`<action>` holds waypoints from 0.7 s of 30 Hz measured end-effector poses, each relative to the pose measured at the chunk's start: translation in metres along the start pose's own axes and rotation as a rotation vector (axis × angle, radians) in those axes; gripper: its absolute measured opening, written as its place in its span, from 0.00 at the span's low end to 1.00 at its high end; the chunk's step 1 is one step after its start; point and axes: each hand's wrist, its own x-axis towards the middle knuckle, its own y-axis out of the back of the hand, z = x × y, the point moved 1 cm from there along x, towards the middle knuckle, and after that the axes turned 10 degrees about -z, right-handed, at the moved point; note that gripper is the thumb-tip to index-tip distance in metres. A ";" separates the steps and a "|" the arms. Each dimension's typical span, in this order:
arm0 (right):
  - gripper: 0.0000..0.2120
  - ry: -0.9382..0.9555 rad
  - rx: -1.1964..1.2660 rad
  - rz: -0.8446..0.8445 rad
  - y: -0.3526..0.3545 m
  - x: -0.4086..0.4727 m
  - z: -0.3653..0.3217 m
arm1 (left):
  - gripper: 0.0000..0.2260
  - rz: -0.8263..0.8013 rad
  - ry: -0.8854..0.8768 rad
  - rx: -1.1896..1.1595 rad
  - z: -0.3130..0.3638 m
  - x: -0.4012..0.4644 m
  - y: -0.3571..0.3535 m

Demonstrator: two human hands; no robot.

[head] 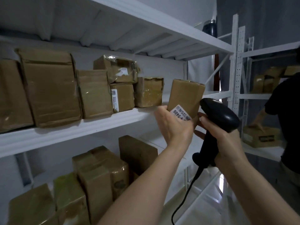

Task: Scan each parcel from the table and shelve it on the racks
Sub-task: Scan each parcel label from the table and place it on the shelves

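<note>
Shelving is the step in hand: the left hand [174, 123] grips the small cardboard parcel [186, 96] upright just above the middle rack shelf [81, 129], right of the shelved boxes [148, 92]. The right hand [222, 140] clasps the barcode scanner [217, 114]. Next, set the parcel into the free gap and let go.

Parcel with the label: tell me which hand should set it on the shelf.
Left. The left hand already grips the parcel beside the shelf gap; the right hand grips the scanner.
</note>
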 end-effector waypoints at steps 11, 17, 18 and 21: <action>0.09 -0.084 0.117 -0.139 0.039 0.129 0.002 | 0.33 0.458 -0.035 0.177 0.018 0.092 -0.079; 0.07 -0.195 0.255 -0.251 0.042 0.172 0.025 | 0.22 0.679 0.001 0.232 0.002 0.115 -0.095; 0.08 -0.213 0.273 -0.274 0.041 0.177 0.030 | 0.22 0.706 0.010 0.229 -0.001 0.116 -0.096; 0.12 -0.257 0.316 -0.331 0.039 0.192 0.040 | 0.26 0.712 0.055 0.245 -0.010 0.124 -0.096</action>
